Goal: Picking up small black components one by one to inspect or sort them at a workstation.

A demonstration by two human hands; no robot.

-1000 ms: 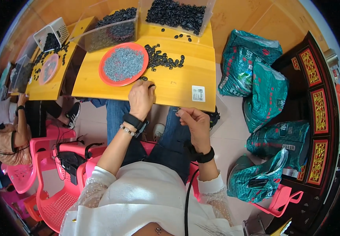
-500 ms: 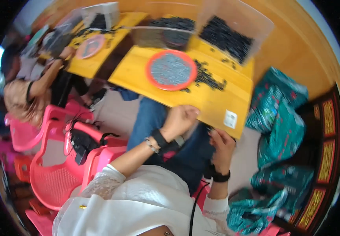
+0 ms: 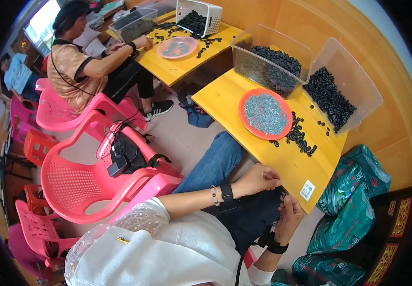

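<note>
My left hand [image 3: 259, 180] is closed, thumb and fingertips pinched together just off the near edge of the yellow table [image 3: 282, 164]. Anything in that pinch is too small to make out. Close beside it, my right hand [image 3: 290, 213] is closed with a small black part [image 3: 283, 194] at its fingertips; the part's exact kind is unclear. Farther back on the table lies an orange-red plate [image 3: 247, 128] bearing a heap of small silver metal pieces [image 3: 266, 113], thin like pins or screws. Loose small black parts [image 3: 301, 138] are scattered to the plate's right.
Behind the plate, a clear bin [image 3: 244, 64] and a tipped clear bin [image 3: 365, 102] hold black parts. Green bags [image 3: 344, 219] stand on the right. At left are a pink chair [image 3: 72, 190] and a co-worker [image 3: 84, 71] at another yellow table [image 3: 168, 71].
The view has swung left, showing more of the co-worker, and is sharper. My hands have come closer together, both still pinched.
</note>
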